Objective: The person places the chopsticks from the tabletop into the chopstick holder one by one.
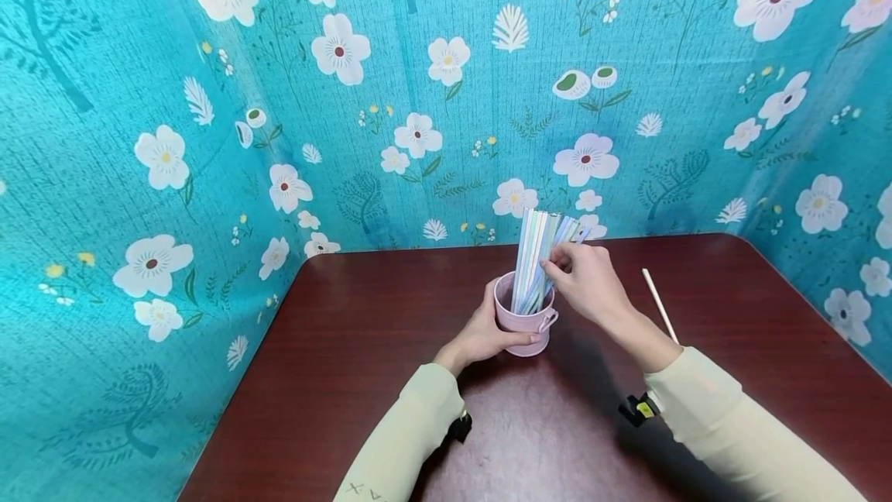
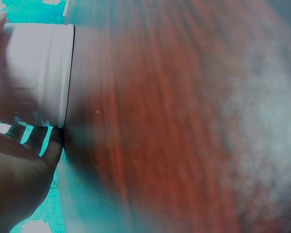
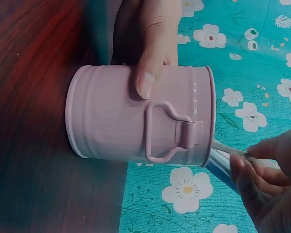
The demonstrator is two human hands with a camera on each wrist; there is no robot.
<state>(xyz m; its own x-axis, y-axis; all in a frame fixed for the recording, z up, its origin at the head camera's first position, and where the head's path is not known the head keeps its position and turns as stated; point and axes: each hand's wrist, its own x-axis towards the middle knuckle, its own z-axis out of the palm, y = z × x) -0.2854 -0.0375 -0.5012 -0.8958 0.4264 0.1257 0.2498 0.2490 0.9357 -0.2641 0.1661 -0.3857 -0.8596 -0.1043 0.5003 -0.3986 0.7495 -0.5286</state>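
Going left to right: the left hand wraps the pink tin cup from its 9 o'clock side, thumb pressed on the wall just above the little handle, so that grip is curled snug round the cup. The cup stands upright near the middle of the dark red desk. Sticking out of it is the bundle of pastel straws, leaning toward 1 o'clock, and the right hand pinches a few of them near the tops.

Risk as I see it: the cup is light and top-heavy, so a sideways tug on the straws could tip it if the left hold slackens. A loose pinch could also scatter straws. One white straw already lies on the desk at 3 o'clock.
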